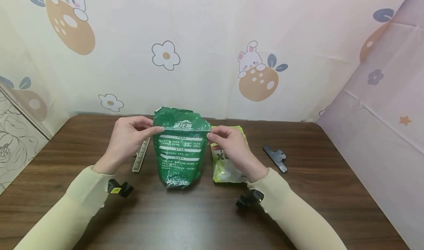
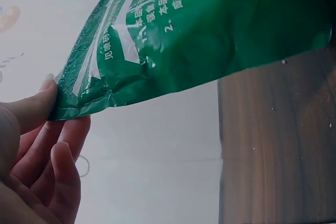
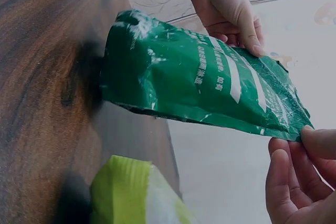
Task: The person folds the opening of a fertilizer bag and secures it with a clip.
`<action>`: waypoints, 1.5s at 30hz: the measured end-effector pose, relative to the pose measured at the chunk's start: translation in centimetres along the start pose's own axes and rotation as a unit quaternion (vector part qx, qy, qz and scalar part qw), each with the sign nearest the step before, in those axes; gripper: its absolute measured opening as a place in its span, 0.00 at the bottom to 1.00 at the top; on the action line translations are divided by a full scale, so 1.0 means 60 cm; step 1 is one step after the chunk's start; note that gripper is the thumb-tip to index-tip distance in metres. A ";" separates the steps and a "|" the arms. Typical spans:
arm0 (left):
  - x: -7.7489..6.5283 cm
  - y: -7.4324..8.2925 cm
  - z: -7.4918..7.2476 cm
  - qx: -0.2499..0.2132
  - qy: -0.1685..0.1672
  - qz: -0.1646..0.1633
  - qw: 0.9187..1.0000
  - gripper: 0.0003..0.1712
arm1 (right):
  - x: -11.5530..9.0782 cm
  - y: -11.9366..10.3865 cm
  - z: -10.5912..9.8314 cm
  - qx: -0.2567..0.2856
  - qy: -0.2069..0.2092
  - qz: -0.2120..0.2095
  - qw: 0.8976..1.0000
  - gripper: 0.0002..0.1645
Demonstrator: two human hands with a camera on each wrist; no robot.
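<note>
A green plastic bag (image 1: 180, 160) with white printing hangs upright between both hands, its lower end close over the table. My left hand (image 1: 127, 138) pinches its upper left edge between thumb and fingers. On the opposite edge, at about the same height, my right hand (image 1: 233, 147) pinches the plastic. A crease runs straight across the bag between the two grips, and the top flap above it is uneven. The right wrist view shows the bag (image 3: 163, 72) from the side, with its bottom bulging and both hands at the upper part.
Behind my right hand lies a yellow-green printed bag (image 1: 228, 172). Farther right on the brown wooden table (image 1: 198, 220) is a dark grey clip (image 1: 276, 158). A pale strip with ladder-like marks (image 1: 140, 158) lies beside my left hand. A patterned curtain (image 1: 205, 59) borders the table's back.
</note>
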State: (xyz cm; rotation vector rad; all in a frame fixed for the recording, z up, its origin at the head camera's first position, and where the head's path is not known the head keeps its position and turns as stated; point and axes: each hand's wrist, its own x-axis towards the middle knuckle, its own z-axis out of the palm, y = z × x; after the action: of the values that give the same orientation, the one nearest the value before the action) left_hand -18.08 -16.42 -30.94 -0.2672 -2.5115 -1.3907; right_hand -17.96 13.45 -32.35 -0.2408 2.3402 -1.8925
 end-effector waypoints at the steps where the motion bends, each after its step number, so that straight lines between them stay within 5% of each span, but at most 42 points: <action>1: 0.000 0.001 0.000 0.000 0.002 0.001 1.000 0.19 | -0.001 -0.002 -0.001 -0.001 0.000 -0.001 1.000 0.11; 9: -0.004 0.010 -0.002 -0.010 0.012 0.000 1.000 0.18 | -0.003 -0.008 -0.009 -0.006 -0.005 -0.022 1.000 0.13; 21: -0.003 0.009 -0.004 -0.032 -0.009 0.056 0.998 0.11 | 0.000 -0.006 -0.021 0.005 0.000 -0.039 0.999 0.12; 27: 0.000 0.002 -0.012 -0.039 -0.041 0.044 0.997 0.12 | -0.002 -0.005 -0.022 -0.009 -0.014 -0.042 0.999 0.12; 32: 0.003 -0.003 -0.013 -0.027 -0.037 0.041 0.998 0.14 | -0.003 -0.003 -0.021 -0.014 -0.019 -0.053 0.998 0.11; 45: 0.006 -0.013 -0.012 -0.037 -0.011 0.082 0.996 0.22 | -0.002 -0.004 -0.022 0.002 -0.032 -0.060 0.998 0.28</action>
State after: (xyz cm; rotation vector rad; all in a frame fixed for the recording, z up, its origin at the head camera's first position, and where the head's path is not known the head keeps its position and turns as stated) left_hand -18.57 -17.45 -31.10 -0.4933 -2.3974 -1.4244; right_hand -18.07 14.69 -31.86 -0.4458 2.3281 -1.9110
